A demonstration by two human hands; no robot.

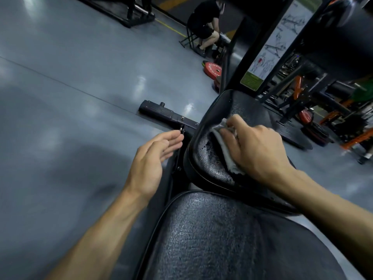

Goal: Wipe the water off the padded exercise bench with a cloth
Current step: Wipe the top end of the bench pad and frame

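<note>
Right hand [256,146] lies palm-down on the seat pad [210,166], fingers curled over a folded white cloth [226,146] and pressing it to the black vinyl; cloth edge protrudes left of and below the fingers; water beads glisten on the pad left of the cloth; left hand [153,158] hovers off the pad's left rim, fingers straight and together, holding nothing, fingertips near a metal knob [182,129] on the frame [161,112]; nearer than both hands, the back pad [222,239]; beyond the right hand, an exercise chart [272,47]; farther off, red plates [213,70] and a seated person [205,25] on the grey floor [70,77]
</note>
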